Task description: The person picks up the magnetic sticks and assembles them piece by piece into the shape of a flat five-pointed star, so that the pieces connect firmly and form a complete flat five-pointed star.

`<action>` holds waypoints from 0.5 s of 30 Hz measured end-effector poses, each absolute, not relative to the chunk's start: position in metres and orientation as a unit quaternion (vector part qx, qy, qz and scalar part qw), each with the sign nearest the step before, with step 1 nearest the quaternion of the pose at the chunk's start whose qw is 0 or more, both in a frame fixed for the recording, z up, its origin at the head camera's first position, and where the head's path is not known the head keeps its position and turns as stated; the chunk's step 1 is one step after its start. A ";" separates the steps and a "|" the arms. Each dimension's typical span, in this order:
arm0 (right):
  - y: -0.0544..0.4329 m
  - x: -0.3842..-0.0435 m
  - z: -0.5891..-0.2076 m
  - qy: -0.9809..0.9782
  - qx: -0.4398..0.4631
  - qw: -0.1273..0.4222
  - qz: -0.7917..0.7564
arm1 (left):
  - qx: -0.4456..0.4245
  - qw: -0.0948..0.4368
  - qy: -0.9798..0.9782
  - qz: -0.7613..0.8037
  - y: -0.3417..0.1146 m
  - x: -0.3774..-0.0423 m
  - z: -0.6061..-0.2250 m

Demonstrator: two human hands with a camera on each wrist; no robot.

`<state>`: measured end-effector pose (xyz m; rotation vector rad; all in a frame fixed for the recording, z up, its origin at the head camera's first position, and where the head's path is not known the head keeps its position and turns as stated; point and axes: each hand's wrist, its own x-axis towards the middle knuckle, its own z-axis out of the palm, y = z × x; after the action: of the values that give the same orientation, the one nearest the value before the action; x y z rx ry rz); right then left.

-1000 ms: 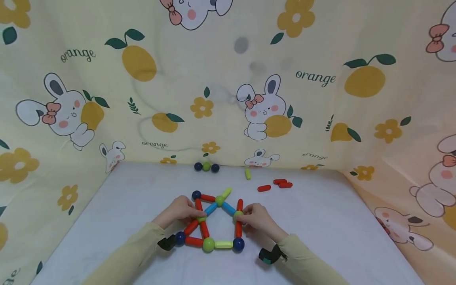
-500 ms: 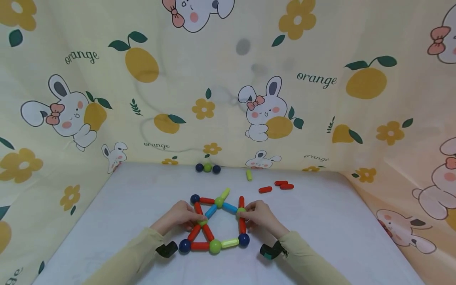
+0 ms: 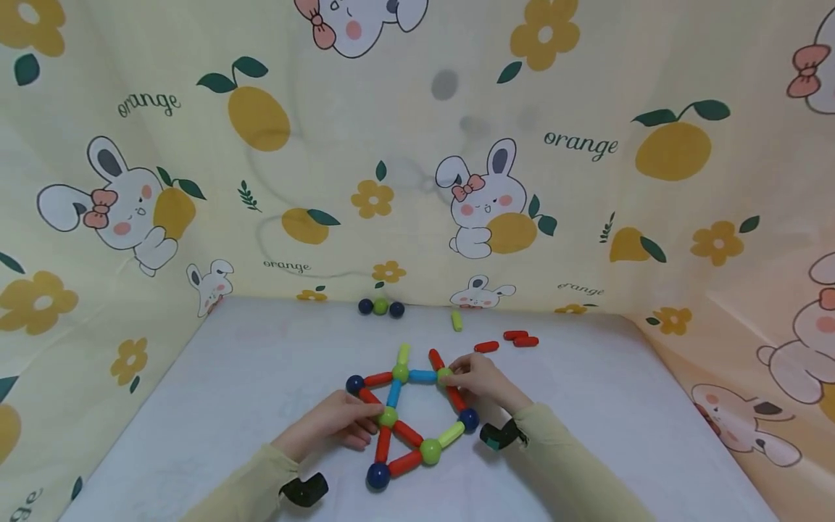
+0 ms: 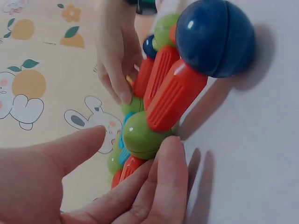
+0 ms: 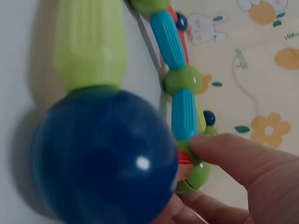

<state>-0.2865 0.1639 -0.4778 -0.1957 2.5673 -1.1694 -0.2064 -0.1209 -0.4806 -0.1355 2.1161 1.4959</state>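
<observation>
A flat frame of magnetic rods and balls lies on the white table, joined by red rods (image 3: 408, 434), light blue rods (image 3: 423, 375) and pale green rods (image 3: 451, 436). My left hand (image 3: 333, 419) is at a green ball (image 3: 388, 417) on its left side; in the left wrist view its fingers touch this ball (image 4: 147, 135) and the thumb stands apart. My right hand (image 3: 488, 380) pinches another green ball (image 3: 444, 376) at the upper right. Dark blue balls (image 3: 378, 475) sit at outer corners, one (image 5: 105, 156) large in the right wrist view.
Two dark blue balls and a loose green ball (image 3: 380, 306) stand in a row at the table's back edge. Farther right lie a pale green rod (image 3: 457, 320) and several red rods (image 3: 486, 346). A printed cloth (image 3: 417, 181) rises behind the table.
The whole frame has turned: its near side swung to the right and the pale green rod on top came upright. My left hand moved slightly nearer, the right slightly farther.
</observation>
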 end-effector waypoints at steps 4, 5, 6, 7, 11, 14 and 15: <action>0.166 -0.293 -0.475 0.899 -0.076 0.160 -0.401 | -0.053 0.280 0.768 0.574 -0.118 -0.200 -0.479; 0.167 -0.294 -0.475 0.897 -0.076 0.164 -0.403 | -0.052 0.270 0.770 0.575 -0.118 -0.200 -0.478; 0.167 -0.294 -0.474 0.895 -0.076 0.168 -0.406 | -0.049 0.251 0.779 0.573 -0.119 -0.200 -0.478; 0.167 -0.295 -0.474 0.894 -0.074 0.171 -0.408 | -0.048 0.225 0.792 0.565 -0.120 -0.201 -0.477; 0.167 -0.296 -0.474 0.892 -0.074 0.177 -0.409 | -0.070 0.069 0.850 0.517 -0.130 -0.212 -0.477; 0.167 -0.296 -0.474 0.893 -0.075 0.178 -0.407 | -0.088 0.009 0.872 0.482 -0.135 -0.223 -0.478; 0.166 -0.297 -0.474 0.893 -0.074 0.178 -0.407 | -0.084 0.010 0.876 0.474 -0.136 -0.227 -0.478</action>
<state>-0.2966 0.1664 -0.4737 -0.2098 2.5253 -1.1511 -0.2266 -0.1361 -0.4781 -0.2608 2.7358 1.4801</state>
